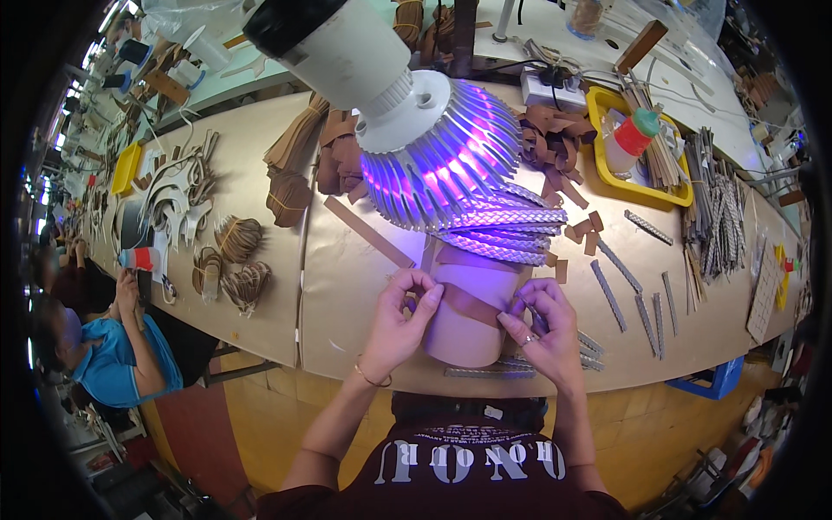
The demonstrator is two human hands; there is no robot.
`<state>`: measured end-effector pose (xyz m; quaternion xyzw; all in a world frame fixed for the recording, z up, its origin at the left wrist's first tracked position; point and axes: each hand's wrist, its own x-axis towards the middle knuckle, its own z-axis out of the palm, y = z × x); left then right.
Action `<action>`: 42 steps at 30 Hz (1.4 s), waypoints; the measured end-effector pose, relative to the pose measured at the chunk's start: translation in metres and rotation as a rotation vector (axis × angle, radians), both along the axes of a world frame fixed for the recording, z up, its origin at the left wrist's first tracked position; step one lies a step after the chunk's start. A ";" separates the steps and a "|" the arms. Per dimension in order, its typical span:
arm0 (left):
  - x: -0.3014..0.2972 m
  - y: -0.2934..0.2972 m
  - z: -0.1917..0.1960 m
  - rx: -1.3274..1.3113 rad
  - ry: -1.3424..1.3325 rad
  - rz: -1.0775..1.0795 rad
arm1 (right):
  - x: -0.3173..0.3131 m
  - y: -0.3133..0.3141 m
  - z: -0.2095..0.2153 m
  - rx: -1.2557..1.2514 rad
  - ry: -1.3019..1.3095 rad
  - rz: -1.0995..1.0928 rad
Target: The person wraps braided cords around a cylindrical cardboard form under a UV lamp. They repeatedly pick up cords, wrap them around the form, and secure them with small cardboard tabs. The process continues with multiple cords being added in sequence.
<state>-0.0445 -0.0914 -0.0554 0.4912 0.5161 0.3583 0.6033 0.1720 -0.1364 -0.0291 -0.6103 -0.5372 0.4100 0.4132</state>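
A brown leather-like strip (469,304) stretches across a tan rounded block (464,341) in front of me. My left hand (402,317) pinches the strip's left end between thumb and finger. My right hand (544,331) is closed at its right end, fingers bent; whether a second small piece is in them I cannot tell. Beyond the strip, several braided cords (507,234) lie over the block's far end, lit violet by a lamp (442,156) with a finned head. The lamp hides part of them. Short braided pieces (490,373) lie by the block's near end.
Loose braided pieces (608,296) and brown scraps (586,232) lie to the right. A yellow tray (667,194) holds a red-and-green-topped bottle (631,139). Bundled brown strips (238,239) lie left. A co-worker in blue (121,360) sits farther left, holding a bottle.
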 end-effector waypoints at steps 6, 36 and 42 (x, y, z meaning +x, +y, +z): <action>-0.026 -0.016 0.023 -0.190 -0.278 -0.013 | 0.016 -0.010 0.018 -0.313 0.039 0.132; -0.012 -0.030 0.020 0.296 -0.042 0.367 | 0.087 -0.071 -0.031 -0.237 -0.645 -0.186; 0.011 -0.038 0.036 0.483 -0.039 0.132 | 0.086 -0.063 -0.028 -0.202 -0.849 -0.145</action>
